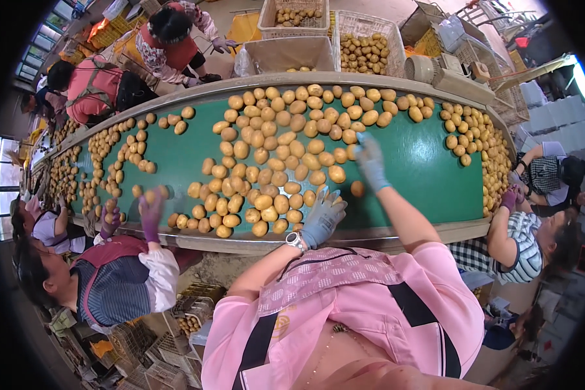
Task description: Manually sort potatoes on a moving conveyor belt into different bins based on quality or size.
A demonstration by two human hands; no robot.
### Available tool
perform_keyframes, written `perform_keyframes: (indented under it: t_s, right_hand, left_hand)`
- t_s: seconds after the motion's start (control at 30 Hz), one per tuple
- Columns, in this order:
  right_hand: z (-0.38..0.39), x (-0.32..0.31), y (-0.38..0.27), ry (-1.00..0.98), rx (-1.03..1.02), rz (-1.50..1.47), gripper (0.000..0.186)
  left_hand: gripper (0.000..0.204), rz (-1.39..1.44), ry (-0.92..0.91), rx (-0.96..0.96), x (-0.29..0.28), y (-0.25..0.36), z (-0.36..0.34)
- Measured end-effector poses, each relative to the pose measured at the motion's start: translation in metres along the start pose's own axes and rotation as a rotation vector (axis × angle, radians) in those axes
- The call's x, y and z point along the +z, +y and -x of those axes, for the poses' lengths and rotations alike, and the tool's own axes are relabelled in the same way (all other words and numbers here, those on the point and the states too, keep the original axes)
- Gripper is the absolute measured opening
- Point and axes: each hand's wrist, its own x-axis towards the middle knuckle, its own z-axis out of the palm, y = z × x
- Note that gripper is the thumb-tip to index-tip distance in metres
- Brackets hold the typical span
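Note:
Many yellow-brown potatoes [281,203] lie spread over a green conveyor belt [429,195] in front of me. My left hand [323,220], in a grey-blue glove, rests at the near edge of the pile, fingers stretched over the potatoes there. Farther out and to the right, my right hand [372,162] wears a similar glove. Its fingers reach out, slightly blurred, against the right side of the pile, touching or just beside a potato partly hidden by them. A single potato [357,188] sits on the belt between my two hands.
A metal rim [240,244] borders the belt. Beyond it stand plastic crates [369,25] of potatoes. Co-workers' gloved hands work at the belt on the left [151,211] and right [510,197]. More potatoes [491,162] crowd the belt's right end.

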Motion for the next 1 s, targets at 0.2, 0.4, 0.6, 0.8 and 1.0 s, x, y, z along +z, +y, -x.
perform_keyframes:
  t_s: [0.2, 0.4, 0.6, 0.8, 1.0]
  right_hand:
    - [0.025, 0.148, -0.083, -0.033, 0.026, -0.084, 0.074]
    - [0.014, 0.245, -0.200, -0.192, 0.001, -0.168, 0.076]
    - [0.040, 0.221, -0.283, -1.102, -0.365, -0.408, 0.064]
    - [-0.052, 0.098, -0.218, -0.687, -0.108, -0.097, 0.048]
    - [-0.209, 0.008, -0.104, -0.266, 0.100, 0.553, 0.054]
  left_hand:
    - [0.015, -0.256, -0.271, -0.243, -0.040, -0.025, 0.052]
    - [0.014, -0.391, -0.321, -0.323, -0.131, -0.163, 0.146]
    - [0.033, -0.885, -0.063, -1.033, -0.241, -0.315, 0.233]
    - [0.038, -0.612, 0.315, -0.891, -0.242, -0.209, 0.225]
    - [0.031, -0.205, 0.318, -0.832, -0.153, -0.119, 0.227]
